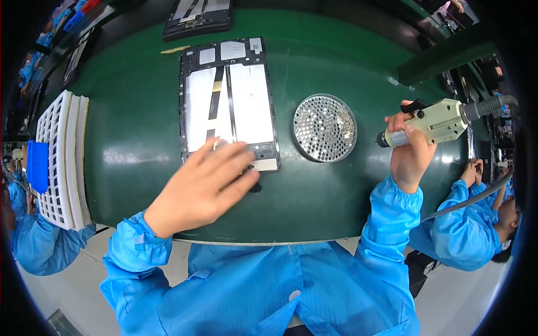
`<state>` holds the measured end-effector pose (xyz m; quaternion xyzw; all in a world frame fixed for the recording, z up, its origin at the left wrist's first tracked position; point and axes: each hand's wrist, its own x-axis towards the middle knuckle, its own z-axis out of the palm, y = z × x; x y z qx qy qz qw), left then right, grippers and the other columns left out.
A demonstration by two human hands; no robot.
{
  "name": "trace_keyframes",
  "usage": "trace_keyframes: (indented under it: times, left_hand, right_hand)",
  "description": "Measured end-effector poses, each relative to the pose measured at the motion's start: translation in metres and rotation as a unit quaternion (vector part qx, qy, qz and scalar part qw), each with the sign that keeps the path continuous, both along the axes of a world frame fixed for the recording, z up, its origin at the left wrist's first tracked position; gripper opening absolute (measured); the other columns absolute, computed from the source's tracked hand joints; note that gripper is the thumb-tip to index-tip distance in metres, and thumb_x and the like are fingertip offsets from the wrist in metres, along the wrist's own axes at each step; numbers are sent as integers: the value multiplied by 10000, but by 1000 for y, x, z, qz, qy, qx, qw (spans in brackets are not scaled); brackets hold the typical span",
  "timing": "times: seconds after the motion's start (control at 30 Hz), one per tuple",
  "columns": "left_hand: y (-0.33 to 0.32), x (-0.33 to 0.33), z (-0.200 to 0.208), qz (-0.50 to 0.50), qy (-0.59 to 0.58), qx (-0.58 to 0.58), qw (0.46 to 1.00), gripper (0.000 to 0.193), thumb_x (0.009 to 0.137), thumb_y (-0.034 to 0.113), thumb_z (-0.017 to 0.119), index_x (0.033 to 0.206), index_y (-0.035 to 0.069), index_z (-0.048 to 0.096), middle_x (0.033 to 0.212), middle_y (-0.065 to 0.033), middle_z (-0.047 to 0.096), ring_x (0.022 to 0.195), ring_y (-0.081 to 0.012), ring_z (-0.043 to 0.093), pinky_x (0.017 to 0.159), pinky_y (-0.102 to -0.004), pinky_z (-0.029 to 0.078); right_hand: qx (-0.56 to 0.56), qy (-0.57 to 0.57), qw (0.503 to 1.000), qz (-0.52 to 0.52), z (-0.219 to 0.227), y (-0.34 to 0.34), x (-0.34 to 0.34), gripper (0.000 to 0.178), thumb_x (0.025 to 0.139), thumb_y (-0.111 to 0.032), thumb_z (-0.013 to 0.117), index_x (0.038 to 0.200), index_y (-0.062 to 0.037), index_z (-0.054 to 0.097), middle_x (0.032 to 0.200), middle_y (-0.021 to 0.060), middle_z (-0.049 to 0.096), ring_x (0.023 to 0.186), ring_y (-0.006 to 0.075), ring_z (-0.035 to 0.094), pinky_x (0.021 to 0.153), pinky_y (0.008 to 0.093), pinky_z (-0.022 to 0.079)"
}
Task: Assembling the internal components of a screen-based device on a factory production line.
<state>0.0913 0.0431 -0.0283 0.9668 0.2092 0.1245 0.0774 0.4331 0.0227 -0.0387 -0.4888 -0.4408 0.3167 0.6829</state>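
Note:
An opened tablet (255,103) lies on the green bench, its black frame around white panels with dark ribbon cables down the middle. Over its near end spreads my left hand (204,182), fingers apart and slightly blurred, covering the lower left corner. A small dark piece (256,187) shows by its fingertips; its kind is unclear. My right hand (412,140) is wrapped round a cream electric screwdriver (445,120), whose dark tip points left. Between the tablet and that hand stands a round metal screw dish (324,127) with many holes and small screws gathered at its right side.
Stacked white grid trays (61,162) with a blue piece (38,167) stand at the left edge. Another tablet in a black holder (197,19) lies at the far side. A green post (443,53) crosses the far right. Co-workers in blue sit at both sides, one person (465,229) near the screwdriver's cable.

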Motion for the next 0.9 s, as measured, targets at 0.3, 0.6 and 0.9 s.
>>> trace_keyframes:
  times: [0.3, 0.6, 0.9]
  left_hand:
    - [4, 11, -27, -110, -60, 20, 992, 213, 720, 51, 619, 913, -34, 649, 1068, -182, 626, 1052, -325, 599, 947, -447, 481]
    - [10, 17, -29, -87, -128, 25, 988, 215, 688, 38, 664, 880, -56, 638, 980, -177, 623, 948, -320, 615, 845, -426, 517]
    - [12, 27, -37, -13, -162, 5, 987, 236, 669, 28, 722, 873, -48, 629, 902, -146, 600, 885, -304, 604, 752, -405, 518]
  right_hand:
    - [-7, -11, 1000, -4, 1, -1, 0, 446, 721, -85, 550, 1126, 99, 515, 767, 91, 569, 714, 174, 544, 754, 358, 468]
    - [-1, -19, 1000, 0, 0, -1, 1, 442, 722, -96, 555, 1124, 84, 530, 769, 90, 571, 715, 177, 545, 749, 361, 470]
    - [-9, -29, 1000, 2, -3, -3, 3, 478, 734, -142, 542, 1152, 89, 512, 779, 106, 554, 736, 199, 537, 784, 393, 460]
